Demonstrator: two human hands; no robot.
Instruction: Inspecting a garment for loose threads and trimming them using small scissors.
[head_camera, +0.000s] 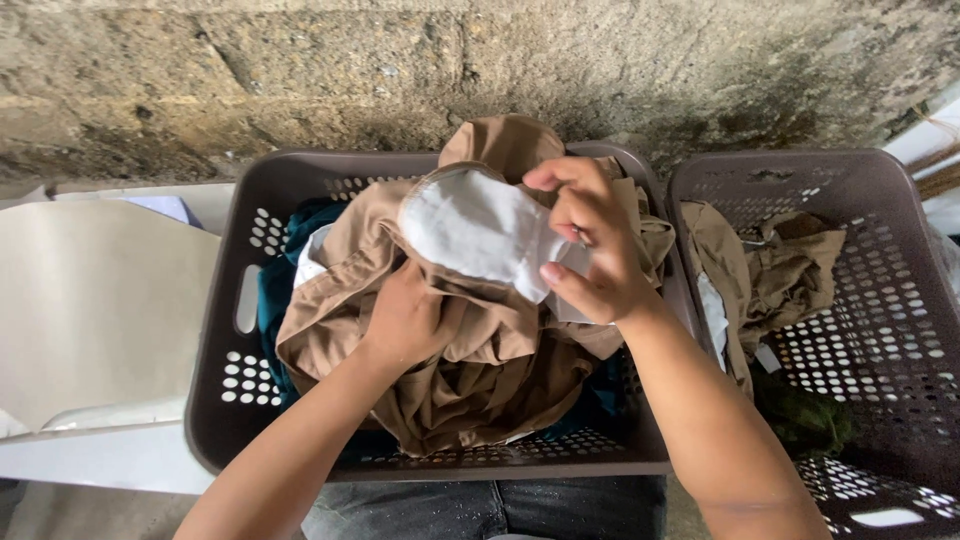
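Right hand pinches white pocket lining; left hand grips tan trousers; second basket alongside.

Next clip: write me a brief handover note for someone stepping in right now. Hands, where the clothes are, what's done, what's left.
Left hand: pressed into the tan garment, fingers buried in folds.
Right hand: pinching its white pocket lining, turned outward.
Garment sits atop the full grey basket, over teal fabric.
Done: another tan garment lies in the right basket.
Left: the pile underneath.
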